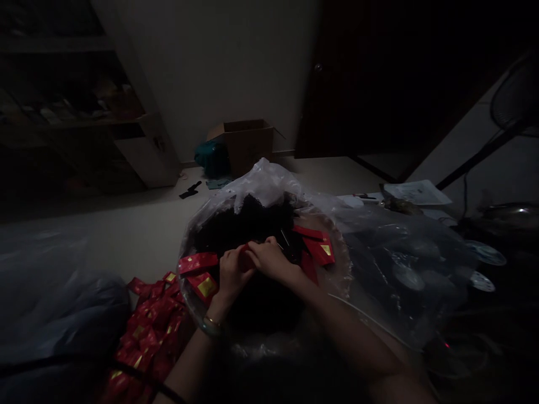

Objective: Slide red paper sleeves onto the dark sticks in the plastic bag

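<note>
My left hand (232, 270) and my right hand (272, 259) meet over a round tray (183, 247) lined with clear plastic. Their fingers are closed around a small red packet (245, 255), which they mostly cover. Beneath and behind them lies a dark, crumbly heap (248, 221); its kind is hard to make out in the dim light. Two red packets with yellow labels (204, 285) rest by my left wrist. More red packets (318, 244) lie on the right side of the tray. A dark, shiny object (289, 246) sits just beyond my right hand.
Below left is a big pile of red packets (154, 320). A clear plastic bag (416, 264) spreads to the right, near patterned dishes (486, 252). An open cardboard box (248, 143) and a teal bundle (211, 158) stand by the wall. Shelves (63, 120) fill the left.
</note>
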The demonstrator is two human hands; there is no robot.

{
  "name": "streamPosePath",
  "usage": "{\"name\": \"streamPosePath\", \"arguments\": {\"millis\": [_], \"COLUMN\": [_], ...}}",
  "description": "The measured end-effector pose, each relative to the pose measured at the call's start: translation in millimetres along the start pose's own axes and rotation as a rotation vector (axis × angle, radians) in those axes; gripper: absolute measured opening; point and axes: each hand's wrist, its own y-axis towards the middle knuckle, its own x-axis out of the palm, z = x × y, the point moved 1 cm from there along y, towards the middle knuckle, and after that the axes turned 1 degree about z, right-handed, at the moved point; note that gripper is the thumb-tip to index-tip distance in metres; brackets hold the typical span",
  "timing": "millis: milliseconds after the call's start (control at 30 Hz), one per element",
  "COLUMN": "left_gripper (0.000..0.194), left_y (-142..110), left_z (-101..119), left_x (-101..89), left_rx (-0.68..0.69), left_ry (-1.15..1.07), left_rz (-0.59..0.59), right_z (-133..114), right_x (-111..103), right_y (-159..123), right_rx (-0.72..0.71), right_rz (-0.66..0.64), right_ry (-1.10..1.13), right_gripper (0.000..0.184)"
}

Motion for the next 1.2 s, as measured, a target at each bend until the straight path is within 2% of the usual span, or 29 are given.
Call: {"name": "streamPosePath", "arguments": {"millis": [133, 367, 433, 500, 600, 667, 700, 833, 900, 967, 1100, 1200], "left_gripper": [0.05, 0.025, 0.024, 0.028, 0.034, 0.034, 0.034, 0.036, 0.038, 0.041, 0.041, 0.04], "left_y": [-4.3, -9.7, -8.9, -7.9, -6.9, -6.6, -6.5, -7.1, -7.7, -8.1, -8.8, -8.9], "left_z": [-4.0, -2.8, -3.7, -6.7, -12.1, -14.4, -15.0, -16.5, -17.4, -18.3, -19.6, -19.4], "left_x": [7.9, 12.7, 10.5, 6.6, -1.4, -6.7, -8.8, -11.4, -9.5, -7.1, -4.8, -5.2], "left_rx": [0.076, 0.113, 0.089, 0.021, -0.079, -0.106, -0.109, -0.102, -0.099, -0.096, -0.071, -0.069], "left_ry": [-0.029, -0.121, -0.108, -0.095, -0.094, -0.104, -0.109, -0.107, -0.102, -0.099, -0.102, -0.096], "left_rz": [0.074, 0.174, 0.183, 0.18, 0.186, 0.192, 0.199, 0.241, 0.256, 0.276, 0.291, 0.27], "right_z": [-6.7, -12.7, -10.5, -2.1, 22.1, 38.3, 43.7, 44.3, 36.4, 28.8, 28.8, 42.4], "right_x": [2.8, 12.0, 10.0, 6.0, 4.8, 13.0, 20.0, 54.9, 67.9, 75.3, 77.7, 70.5], "right_y": [-0.4, 2.8, 3.6, 4.8, 8.5, 12.5, 14.8, 25.2, 30.7, 35.4, 37.0, 33.0], "right_rx": [-0.029, -0.131, -0.161, -0.181, -0.061, 0.029, 0.028, -0.012, 0.002, -0.003, -0.004, 0.025], "right_rz": [-0.1, -0.223, -0.184, -0.072, 0.163, 0.195, 0.138, -0.225, -0.285, -0.253, -0.151, -0.1], "right_ry": [-0.062, -0.089, -0.025, 0.167, 0.474, 0.5, 0.464, 0.279, 0.203, 0.125, 0.072, 0.171], "right_gripper": [0.03, 0.028, 0.025, 0.023, 0.029, 0.033, 0.04, 0.098, 0.105, 0.092, 0.045, 0.034]}}
